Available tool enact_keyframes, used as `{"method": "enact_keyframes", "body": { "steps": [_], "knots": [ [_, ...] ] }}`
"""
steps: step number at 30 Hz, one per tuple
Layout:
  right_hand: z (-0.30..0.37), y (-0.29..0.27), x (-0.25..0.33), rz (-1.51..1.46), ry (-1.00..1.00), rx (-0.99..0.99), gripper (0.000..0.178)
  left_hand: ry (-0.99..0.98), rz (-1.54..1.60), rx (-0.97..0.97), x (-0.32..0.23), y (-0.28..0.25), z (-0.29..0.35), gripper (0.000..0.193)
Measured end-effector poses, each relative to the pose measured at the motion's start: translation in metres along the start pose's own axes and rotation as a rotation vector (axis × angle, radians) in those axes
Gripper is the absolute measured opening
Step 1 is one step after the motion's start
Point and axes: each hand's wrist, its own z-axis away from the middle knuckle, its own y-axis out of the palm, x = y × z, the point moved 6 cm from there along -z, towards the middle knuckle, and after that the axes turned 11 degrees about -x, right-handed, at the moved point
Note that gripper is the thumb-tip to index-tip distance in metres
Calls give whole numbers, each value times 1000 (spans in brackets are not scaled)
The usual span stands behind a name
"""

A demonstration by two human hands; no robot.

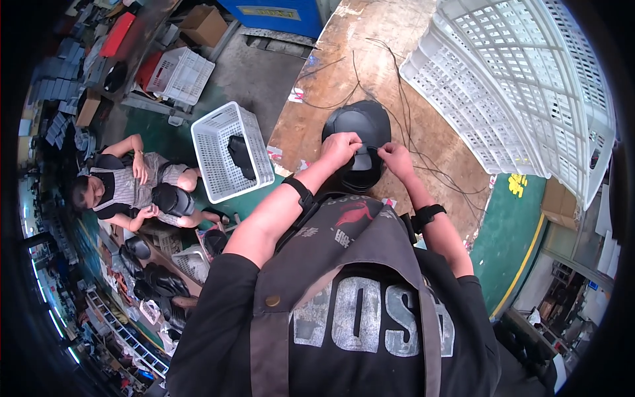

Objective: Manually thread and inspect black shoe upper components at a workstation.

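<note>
A shiny black cap [358, 122] rests on the wooden table in front of me, its brim on the far side and its back opening toward me. At the left edge of that opening, my left hand [340, 149] is closed, fingers pinching the cap near its back strap. My right hand [397, 161] pinches at the strap's right side with thumb and fingers together. The exact piece between the fingertips is too small to make out. The inside of the cap looks dark.
Thin dark cords [410, 126] lie across the wooden table [297, 132]. Large white plastic crates [463, 86] stand at the right. On the left floor sits a white basket [231, 188] with black items inside. Beyond it a seated person [142, 178] holds a black cap.
</note>
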Motion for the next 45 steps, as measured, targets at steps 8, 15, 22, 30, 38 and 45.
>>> {"method": "enact_keyframes", "body": {
  "steps": [8, 15, 22, 30, 38, 45],
  "knots": [
    [-5, 17, -40, -476, 254, 136, 16, 264, -287, 6, -27, 5, 4, 8],
    [2, 14, -29, -424, 242, 137, 17, 406, -356, 14, -31, 9, 6, 9],
    [7, 19, -15, -317, 120, 213, 20, 512, -478, 8, -34, 17, 9, 9],
    [12, 30, -14, -533, 246, 225, 18, 187, -371, 26, -15, 16, 5, 10],
    [3, 36, -24, -508, 184, 238, 8, 228, -229, 94, -17, 9, 11, 15],
    [-9, -6, -55, -940, 363, -74, 15, 353, -350, -31, -18, -25, 29, 44]
  ]
}}
